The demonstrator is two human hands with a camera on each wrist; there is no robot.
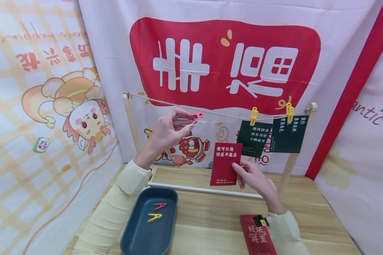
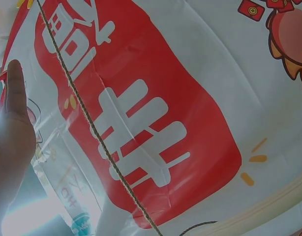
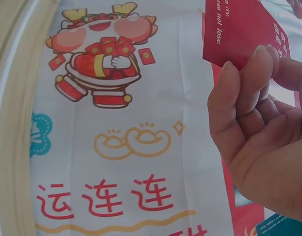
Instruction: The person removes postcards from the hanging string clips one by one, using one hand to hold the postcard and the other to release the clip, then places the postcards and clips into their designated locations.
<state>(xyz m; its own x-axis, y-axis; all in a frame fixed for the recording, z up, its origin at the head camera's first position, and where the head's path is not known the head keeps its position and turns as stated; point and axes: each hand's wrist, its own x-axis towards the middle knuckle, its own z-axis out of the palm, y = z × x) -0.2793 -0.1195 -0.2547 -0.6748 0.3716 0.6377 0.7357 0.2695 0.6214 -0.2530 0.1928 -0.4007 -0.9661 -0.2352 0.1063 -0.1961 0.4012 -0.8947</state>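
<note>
My left hand (image 1: 173,127) pinches a red-pink clothespin (image 1: 196,116) close to the twine (image 1: 223,114), left of the hung cards. Between its thumb and fingers, my right hand (image 1: 253,177) holds a red card (image 1: 226,164) with white writing by its right edge, below the twine. The same red card (image 3: 234,29) shows in the right wrist view, gripped by the fingers. Two dark green cards, a left one (image 1: 254,138) and a right one (image 1: 290,134), hang from the twine under a yellow clothespin (image 1: 254,116) and another yellow clothespin (image 1: 289,112).
A dark blue tray (image 1: 140,244) on the wooden table holds a red clothespin (image 1: 160,206) and a yellow clothespin (image 1: 154,217). Another red card (image 1: 256,235) lies near the right forearm. Wooden posts (image 1: 132,124) carry the twine, with a white bar (image 1: 204,190) low between them.
</note>
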